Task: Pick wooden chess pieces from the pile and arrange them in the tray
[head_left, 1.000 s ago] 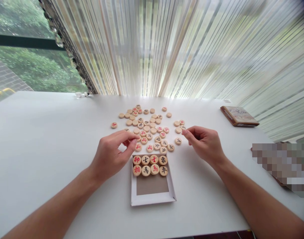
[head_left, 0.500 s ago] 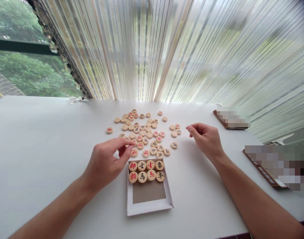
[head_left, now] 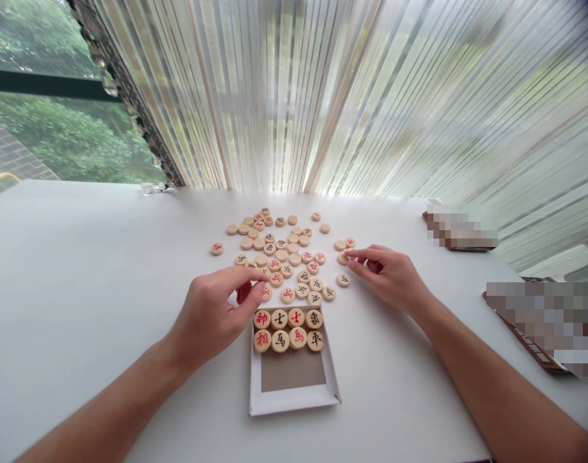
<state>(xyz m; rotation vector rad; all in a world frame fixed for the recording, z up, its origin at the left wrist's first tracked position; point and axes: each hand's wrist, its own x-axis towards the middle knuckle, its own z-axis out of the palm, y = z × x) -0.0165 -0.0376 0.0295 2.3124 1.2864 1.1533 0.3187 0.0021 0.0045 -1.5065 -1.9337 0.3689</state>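
My left hand hovers over the near left of the scattered Chinese chess pieces, left of the box. Its index finger and thumb are slightly apart, the other fingers curled, and nothing shows between them. My right hand is at the right edge of the spread, thumb and index finger closed around a Chinese chess piece that they mostly hide. A blank-topped piece touches its fingertips. In front of me lies a shallow white box. Its far half holds two rows of pieces with red or black characters up.
Many loose pieces, some blank side up, cover the middle of the white table. Two brown-edged, blurred-out items lie at the right. A striped string curtain hangs behind the table, beside a window.
My right hand has moved left and down onto the pieces at the right edge, its fingers closing round one. My left hand stays over the same pieces. The whole view has shifted slightly.
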